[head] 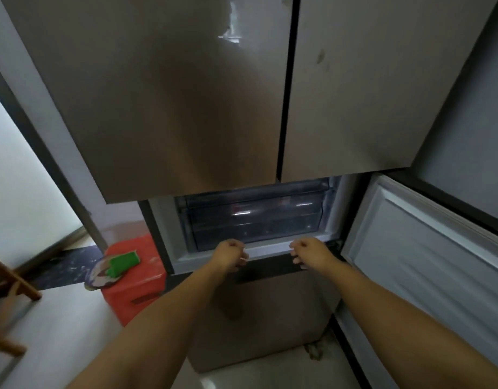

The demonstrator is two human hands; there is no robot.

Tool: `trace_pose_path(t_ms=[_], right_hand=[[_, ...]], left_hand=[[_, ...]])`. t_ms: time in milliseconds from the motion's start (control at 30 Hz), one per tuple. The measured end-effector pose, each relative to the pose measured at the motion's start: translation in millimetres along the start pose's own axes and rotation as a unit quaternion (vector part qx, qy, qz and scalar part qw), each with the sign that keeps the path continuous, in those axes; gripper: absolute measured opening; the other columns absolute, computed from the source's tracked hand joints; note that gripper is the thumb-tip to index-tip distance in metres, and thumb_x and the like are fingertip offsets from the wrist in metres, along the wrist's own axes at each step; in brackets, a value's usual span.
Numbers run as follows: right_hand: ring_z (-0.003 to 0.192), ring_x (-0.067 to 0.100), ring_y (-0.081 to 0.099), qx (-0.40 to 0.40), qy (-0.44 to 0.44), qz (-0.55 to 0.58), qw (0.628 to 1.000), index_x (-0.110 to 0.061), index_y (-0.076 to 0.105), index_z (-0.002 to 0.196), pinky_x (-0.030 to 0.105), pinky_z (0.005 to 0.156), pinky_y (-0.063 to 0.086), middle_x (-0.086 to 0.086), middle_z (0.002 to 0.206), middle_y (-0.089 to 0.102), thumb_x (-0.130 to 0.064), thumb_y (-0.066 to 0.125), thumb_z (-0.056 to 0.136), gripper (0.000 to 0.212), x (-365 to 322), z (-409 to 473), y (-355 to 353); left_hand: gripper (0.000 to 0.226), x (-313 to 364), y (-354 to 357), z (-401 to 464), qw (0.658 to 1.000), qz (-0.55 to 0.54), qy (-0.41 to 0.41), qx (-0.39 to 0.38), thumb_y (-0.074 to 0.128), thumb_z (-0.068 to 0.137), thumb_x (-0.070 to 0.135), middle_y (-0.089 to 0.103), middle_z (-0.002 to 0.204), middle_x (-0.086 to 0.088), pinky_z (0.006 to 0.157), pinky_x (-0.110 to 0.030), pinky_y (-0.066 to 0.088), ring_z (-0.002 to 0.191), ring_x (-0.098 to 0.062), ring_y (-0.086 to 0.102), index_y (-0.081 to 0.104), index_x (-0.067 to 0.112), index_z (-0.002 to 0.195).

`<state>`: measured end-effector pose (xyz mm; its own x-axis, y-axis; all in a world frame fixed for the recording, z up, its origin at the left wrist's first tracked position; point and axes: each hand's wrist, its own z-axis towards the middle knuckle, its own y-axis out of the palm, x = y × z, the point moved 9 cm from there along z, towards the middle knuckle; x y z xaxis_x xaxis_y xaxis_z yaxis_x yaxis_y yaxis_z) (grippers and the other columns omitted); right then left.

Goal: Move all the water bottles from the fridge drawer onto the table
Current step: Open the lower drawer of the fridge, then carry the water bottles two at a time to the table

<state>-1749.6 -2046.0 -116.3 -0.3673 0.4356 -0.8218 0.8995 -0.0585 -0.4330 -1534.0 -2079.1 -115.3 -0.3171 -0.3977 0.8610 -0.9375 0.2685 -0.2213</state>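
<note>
Obs., left to right. At 9 o'clock from my hands: a wooden stool (9, 279) at the frame edge, then a red bin (135, 279) with a green sponge (124, 262) lying on its lid, just beside the fridge's left flank.

My left hand (231, 255) sits at the drawer's lower front edge, fingers curled loosely inward, holding nothing that I can see. Directly at 12 o'clock from both hands is the fridge drawer (253, 220): translucent, dark, pushed in, with glints and faint red patches behind its front. Those may be the water bottles, but I cannot tell count or position through the plastic.

My right hand (308, 252) mirrors the left, fingers curled and together, empty, just below the drawer rim. At 3 o'clock the lower fridge door (427, 248) stands swung open.

Step in hand (judgement): compartment opened, drawer not yet drawn; no bottle is out. The table is not in view.

Next move calls for hooking both sets of fingers under the drawer lip and pulling evenly toward 6 o'clock, so it slides without jamming
</note>
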Motion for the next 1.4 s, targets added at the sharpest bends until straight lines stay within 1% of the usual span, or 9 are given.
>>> trace_pose_path(t_ms=[267, 333, 467, 567, 700, 767, 933, 1067, 1400], right_hand=[[0.098, 0.025, 0.059, 0.036, 0.096, 0.325, 0.94, -0.011, 0.056, 0.105, 0.036, 0.078, 0.049, 0.013, 0.113, 0.059, -0.017, 0.047, 0.098, 0.013, -34, 88, 12], [0.091, 0.024, 0.06, 0.051, 0.108, 0.417, 0.901, -0.009, 0.056, 0.101, 0.036, 0.084, 0.047, 0.013, 0.105, 0.058, -0.011, 0.039, 0.1, 0.017, -41, 105, 12], [0.133, 0.03, 0.044, 0.054, 0.101, 0.525, 0.844, -0.003, 0.038, 0.14, 0.037, 0.095, 0.041, 0.015, 0.142, 0.045, -0.008, 0.023, 0.102, 0.041, -45, 125, 11], [0.122, 0.031, 0.053, 0.055, 0.1, 0.578, 0.808, -0.002, 0.036, 0.141, 0.039, 0.097, 0.042, 0.016, 0.125, 0.056, -0.008, 0.027, 0.103, 0.04, -40, 118, 14], [0.132, 0.031, 0.045, 0.032, 0.104, 0.582, 0.806, -0.004, 0.037, 0.141, 0.038, 0.1, 0.04, 0.019, 0.136, 0.052, -0.01, 0.031, 0.103, 0.039, -32, 100, 14], [0.115, 0.029, 0.058, 0.029, 0.113, 0.578, 0.808, -0.004, 0.042, 0.138, 0.036, 0.102, 0.04, 0.015, 0.106, 0.063, -0.008, 0.033, 0.102, 0.037, -25, 88, 14], [0.082, 0.017, 0.059, 0.038, 0.128, 0.517, 0.845, -0.006, 0.055, 0.084, 0.029, 0.085, 0.049, 0.007, 0.085, 0.06, 0.003, 0.03, 0.096, 0.029, 0, 48, 10], [0.073, 0.015, 0.056, 0.043, 0.134, 0.483, 0.864, -0.007, 0.054, 0.08, 0.026, 0.062, 0.047, 0.007, 0.081, 0.058, 0.004, 0.031, 0.095, 0.029, 21, 13, 6], [0.063, 0.019, 0.048, 0.031, 0.151, 0.395, 0.906, -0.005, 0.047, 0.075, 0.028, 0.062, 0.043, 0.011, 0.071, 0.049, 0.004, 0.028, 0.097, 0.031, 65, -89, -5]], left_hand=[[0.032, 16, -37, 65, 0.886, -0.449, -0.065, 0.09, 0.025, 0.092, -0.012, 0.053, 0.083, -0.011, 0.069, -0.032, 0.051, 0.073, -0.021, 0.054, 0.05, 0.006, 0.087], [0.036, 22, -44, 76, 0.864, -0.49, -0.053, 0.103, 0.018, 0.088, -0.015, 0.053, 0.083, -0.014, 0.085, -0.038, 0.053, 0.074, -0.025, 0.053, 0.05, 0.003, 0.09], [0.039, 27, -42, 87, 0.833, -0.54, -0.033, 0.111, 0.016, 0.084, -0.017, 0.056, 0.084, -0.019, 0.106, -0.049, 0.041, 0.081, -0.03, 0.056, 0.049, 0.0, 0.072], [0.044, 26, -41, 85, 0.838, -0.533, -0.021, 0.112, 0.018, 0.088, -0.014, 0.059, 0.107, -0.023, 0.098, -0.047, 0.046, 0.099, -0.034, 0.06, 0.054, -0.009, 0.114], [0.044, 26, -35, 66, 0.832, -0.544, -0.01, 0.11, 0.025, 0.095, -0.007, 0.062, 0.113, -0.023, 0.09, -0.044, 0.05, 0.1, -0.036, 0.062, 0.039, -0.006, 0.137], [0.043, 20, -30, 55, 0.832, -0.542, -0.011, 0.115, 0.027, 0.095, -0.008, 0.061, 0.1, -0.018, 0.089, -0.043, 0.05, 0.09, -0.032, 0.061, 0.043, -0.004, 0.134], [0.037, -9, -22, 23, 0.84, -0.52, -0.028, 0.151, 0.026, 0.091, -0.012, 0.055, 0.086, -0.015, 0.085, -0.038, 0.049, 0.079, -0.024, 0.058, 0.048, 0.0, 0.119], [0.027, -28, -8, -17, 0.845, -0.504, -0.034, 0.175, 0.028, 0.094, -0.008, 0.052, 0.081, -0.014, 0.092, -0.039, 0.049, 0.075, -0.021, 0.055, 0.051, 0.002, 0.084], [0.021, -86, 27, -112, 0.832, -0.497, -0.08, 0.232, 0.032, 0.094, -0.006, 0.051, 0.075, -0.011, 0.063, -0.03, 0.054, 0.067, -0.017, 0.054, 0.051, 0.001, 0.088]])
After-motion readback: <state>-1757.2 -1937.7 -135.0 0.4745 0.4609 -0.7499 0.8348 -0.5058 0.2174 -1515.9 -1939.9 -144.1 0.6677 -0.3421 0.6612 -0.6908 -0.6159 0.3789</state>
